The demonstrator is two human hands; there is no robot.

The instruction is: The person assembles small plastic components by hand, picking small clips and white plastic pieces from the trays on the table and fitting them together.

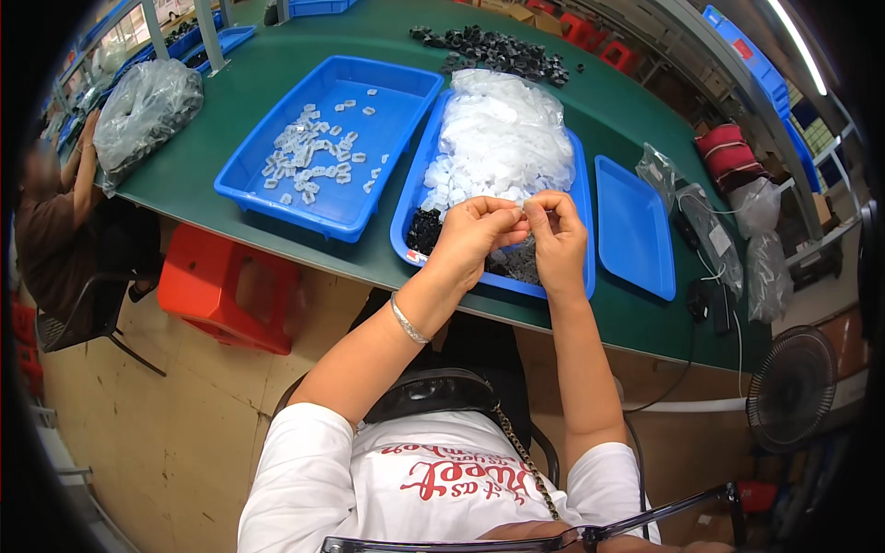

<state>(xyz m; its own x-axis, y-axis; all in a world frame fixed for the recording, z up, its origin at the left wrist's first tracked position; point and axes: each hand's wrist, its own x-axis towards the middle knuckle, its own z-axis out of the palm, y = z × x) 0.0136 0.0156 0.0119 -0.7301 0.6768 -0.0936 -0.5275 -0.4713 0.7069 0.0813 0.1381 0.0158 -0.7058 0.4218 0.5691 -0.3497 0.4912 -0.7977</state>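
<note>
My left hand [478,232] and my right hand [558,241] meet fingertip to fingertip above the near part of a blue tray [402,224]. Both pinch a small pale piece [522,205], mostly covered by the fingers, so its exact kind is unclear. Under and beyond my hands the tray holds a heap of small white plastic pieces [452,181] and a clear bag full of white pieces [507,124]. Small black parts [425,229] lie in its near left corner, and dark grey translucent parts [516,264] lie beneath my hands.
Left stands a blue tray [241,172] with scattered translucent pieces [313,152]; right, a shallow blue tray [634,230]. Black parts [493,53] are piled at the back of the green table [378,267]. A red stool [226,286], a seated person [64,212] and a fan [791,387] surround it.
</note>
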